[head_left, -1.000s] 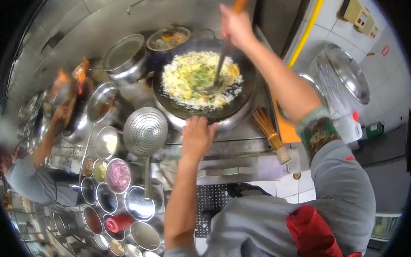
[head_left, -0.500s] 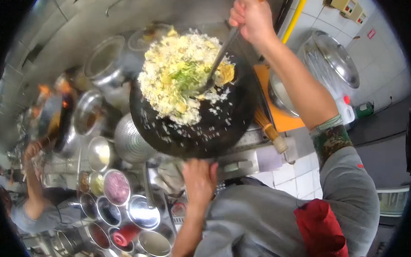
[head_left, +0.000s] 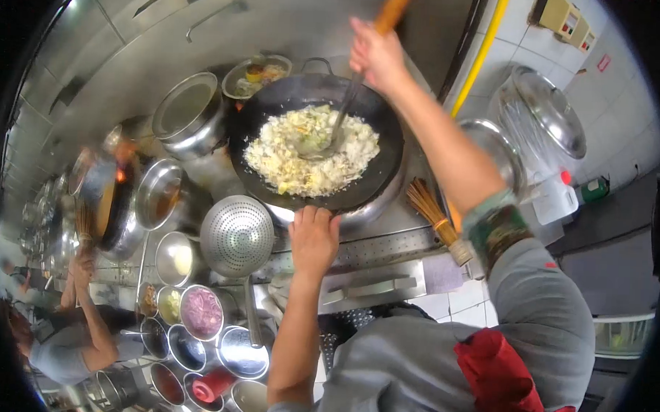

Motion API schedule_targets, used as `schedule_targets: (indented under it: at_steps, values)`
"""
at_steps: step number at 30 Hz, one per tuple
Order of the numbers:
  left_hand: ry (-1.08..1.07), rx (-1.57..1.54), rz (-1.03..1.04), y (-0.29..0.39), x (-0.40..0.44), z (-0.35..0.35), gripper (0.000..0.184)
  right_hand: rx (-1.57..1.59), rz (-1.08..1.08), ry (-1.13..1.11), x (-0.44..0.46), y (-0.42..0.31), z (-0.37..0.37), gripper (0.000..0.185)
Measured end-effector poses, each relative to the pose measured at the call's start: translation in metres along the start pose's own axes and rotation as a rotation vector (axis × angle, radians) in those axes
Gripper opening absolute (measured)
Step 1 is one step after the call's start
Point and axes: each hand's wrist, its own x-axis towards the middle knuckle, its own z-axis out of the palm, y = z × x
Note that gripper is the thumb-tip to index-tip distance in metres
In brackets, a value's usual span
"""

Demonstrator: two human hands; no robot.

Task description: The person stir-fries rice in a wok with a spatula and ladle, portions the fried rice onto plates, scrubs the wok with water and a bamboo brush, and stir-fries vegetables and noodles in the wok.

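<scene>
My right hand [head_left: 379, 59] is wrapped round the wooden-handled ladle [head_left: 344, 116], whose bowl end rests in the rice. Fried rice [head_left: 302, 161] with yellow egg bits and some green is spread over the middle of a black wok [head_left: 257, 109]. At the wok's near rim, my left hand [head_left: 315, 238] is closed on the edge; its fingertips are partly hidden. The wok sits level on the round metal stove ring [head_left: 366, 211], its far loop handle showing at the back.
A perforated strainer [head_left: 237, 235] lies left of the wok, above bowls of ingredients [head_left: 202, 313]. A bamboo brush [head_left: 438, 221] lies to the right. Lidded pots [head_left: 188, 114] stand at the back left. At the far left, a co-worker [head_left: 70, 349] stands by another wok with flames.
The wok, tilted toward me and raised half a second ago, is back down on the stove. The rice has spread out and mixed, with less green on top. The co-worker's arms have shifted.
</scene>
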Motion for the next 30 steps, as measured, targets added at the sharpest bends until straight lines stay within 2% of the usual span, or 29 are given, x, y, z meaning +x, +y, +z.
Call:
schedule_targets:
  at_steps: [2,3,5,6,7,9,10,11,12,15,16,18,19,22,23,24,26,28,30]
  values:
    - [0.04,-0.01,0.021,0.004,-0.006,-0.014,0.022,-0.029,0.062,-0.013,0.029,-0.018,0.008,0.035]
    - [0.067,-0.001,0.026,0.012,-0.006,-0.029,0.022,-0.008,0.011,-0.048,0.028,-0.032,0.015,0.033]
    - [0.115,0.001,0.062,0.02,0.0,-0.047,0.023,-0.016,-0.02,0.1,0.008,-0.011,0.031,0.032]
    - [0.066,-0.02,0.056,0.019,0.004,-0.044,0.022,-0.024,-0.031,0.177,-0.001,-0.001,0.035,0.032]
    - [0.022,-0.036,0.055,0.014,0.01,-0.039,0.022,0.1,0.035,0.098,0.0,0.012,0.03,0.034]
    - [-0.069,-0.139,0.042,-0.006,0.007,-0.014,0.021,0.091,0.106,-0.009,0.049,0.005,0.011,0.034]
    - [-0.037,-0.143,0.037,0.0,-0.006,-0.018,0.02,0.082,0.153,-0.061,0.059,0.005,0.003,0.034]
    - [0.015,-0.142,0.044,0.009,-0.012,-0.025,0.019,0.109,0.191,0.039,0.059,-0.019,0.014,0.036]
    - [0.057,-0.142,0.057,0.018,-0.016,-0.033,0.019,0.078,0.197,-0.107,0.088,-0.023,-0.012,0.034]
    - [0.152,-0.192,0.041,0.049,-0.01,-0.053,0.017,-0.124,0.304,-0.05,0.026,-0.064,0.02,0.031]
    - [0.182,-0.194,0.06,0.051,-0.004,-0.053,0.017,-0.207,0.141,0.115,-0.008,-0.068,0.047,0.029]
    - [0.177,-0.182,0.055,0.032,-0.016,-0.025,0.017,-0.428,0.016,0.133,-0.029,-0.051,0.054,0.027]
    - [0.177,-0.16,0.06,0.022,-0.028,-0.012,0.016,-0.446,0.005,0.172,-0.048,-0.056,0.063,0.028]
    - [0.128,-0.135,0.061,0.013,-0.077,0.008,0.017,-0.4,-0.191,0.109,-0.073,-0.072,0.053,0.032]
    - [0.104,-0.166,0.072,0.018,-0.089,-0.004,0.017,-0.366,-0.165,0.127,-0.073,-0.077,0.045,0.035]
    - [0.08,-0.2,0.074,0.025,-0.098,-0.013,0.017,-0.165,-0.181,0.036,-0.074,-0.074,0.033,0.037]
    - [0.158,-0.13,0.101,0.025,-0.056,-0.026,0.019,-0.118,-0.138,0.022,-0.065,-0.061,0.031,0.037]
    - [0.138,-0.184,0.124,0.009,-0.025,-0.007,0.019,-0.214,-0.043,0.104,-0.055,-0.063,0.042,0.035]
    - [0.163,-0.184,0.084,0.0,-0.008,0.009,0.017,-0.261,-0.082,0.018,-0.043,-0.079,0.044,0.034]
